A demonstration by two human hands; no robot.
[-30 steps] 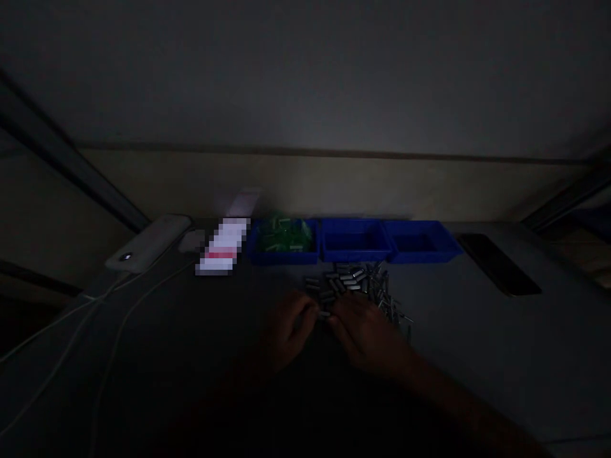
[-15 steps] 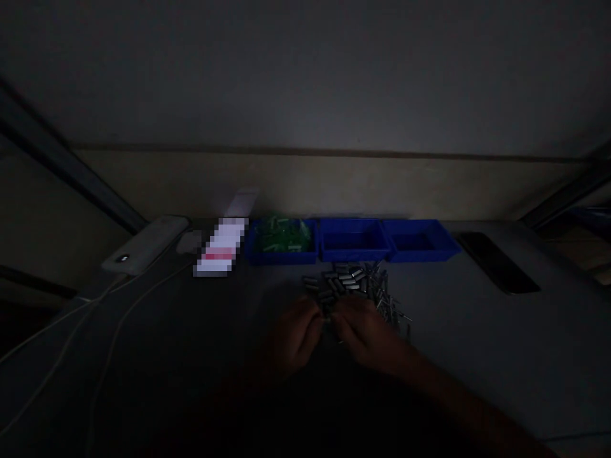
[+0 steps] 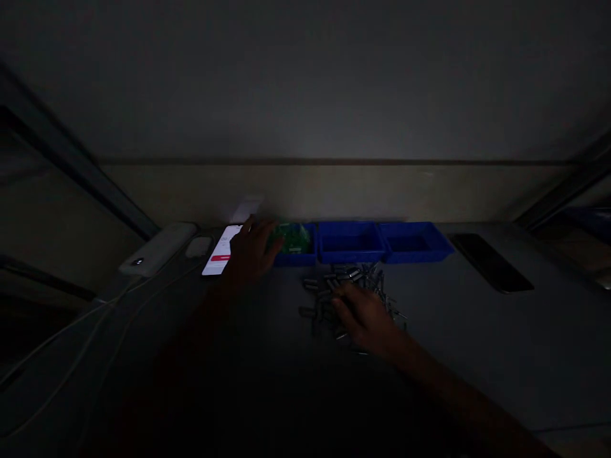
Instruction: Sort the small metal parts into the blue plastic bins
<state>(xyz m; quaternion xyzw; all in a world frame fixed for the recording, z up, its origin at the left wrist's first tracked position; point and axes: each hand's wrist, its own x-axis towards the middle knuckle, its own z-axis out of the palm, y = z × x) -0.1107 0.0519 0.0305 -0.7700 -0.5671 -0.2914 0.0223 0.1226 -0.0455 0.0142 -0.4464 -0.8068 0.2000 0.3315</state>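
My left hand (image 3: 252, 251) reaches over the left end of a blue bin (image 3: 296, 261) filled with small green pieces (image 3: 294, 236). Its fingers are apart, and nothing shows in them. Over the metal parts, my right hand (image 3: 365, 315) is closed in a pinch; whatever is between the fingertips is too dark to name. Short metal cylinders (image 3: 310, 284) lie loose to the left of that hand. Thin metal pins (image 3: 380, 286) are heaped behind and to its right.
Two more blue bins (image 3: 352, 254) (image 3: 417, 256) stand in the row against the wall. A lit phone (image 3: 219, 257) lies partly behind my left hand. Further left are a white device (image 3: 160, 248) and cables (image 3: 102, 318). A dark phone (image 3: 491, 262) lies at right.
My hands were together in front of the metal parts. The left has moved away, up and left to the green pieces, and opened. The right stays near the pile, still pinched.
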